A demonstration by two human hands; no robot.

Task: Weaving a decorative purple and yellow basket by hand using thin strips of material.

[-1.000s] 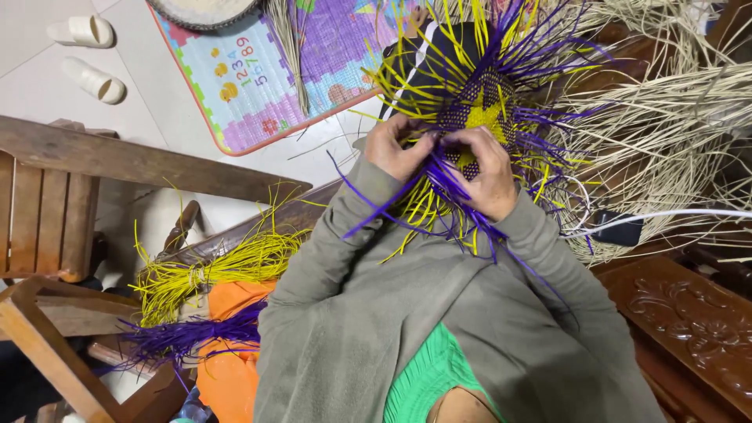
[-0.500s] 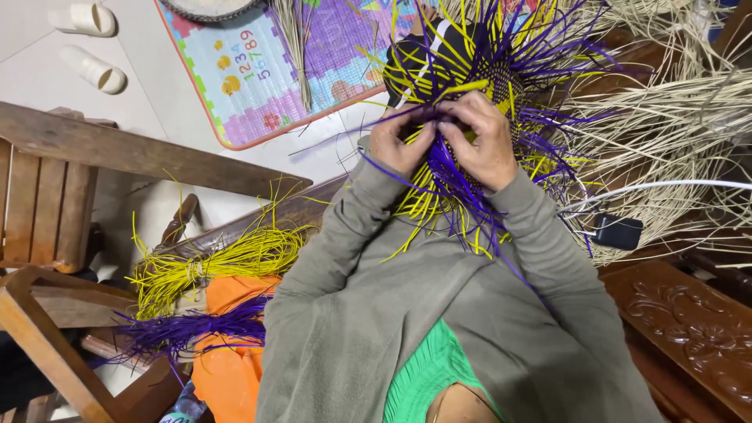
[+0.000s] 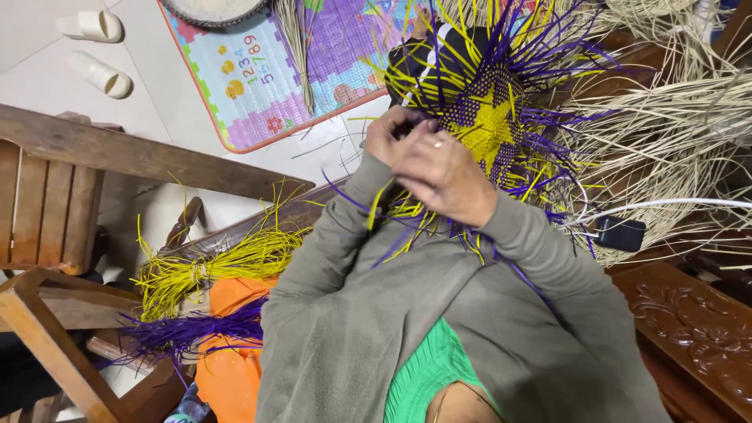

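Note:
A round woven piece [image 3: 489,117] of purple and yellow strips, with a yellow star in its middle, sits in front of me with loose strip ends sticking out all round. My left hand [image 3: 385,131] pinches strips at its near left edge. My right hand [image 3: 445,178], a ring on one finger, lies across and partly over the left one, fingers closed on the same edge of the weave. Both grey sleeves reach up from the bottom of the view.
Bundles of loose yellow strips [image 3: 207,266] and purple strips [image 3: 184,333] lie on an orange cloth [image 3: 227,368] at lower left. A wooden chair [image 3: 55,196] stands left, a colourful foam mat [image 3: 313,70] and white slippers [image 3: 98,51] beyond. Pale straw [image 3: 674,125], a black charger [image 3: 619,233] and carved wood [image 3: 697,329] fill the right.
The woven piece has turned so its yellow star now faces up. My hands have shifted left and closer together, the right one now lying over the left.

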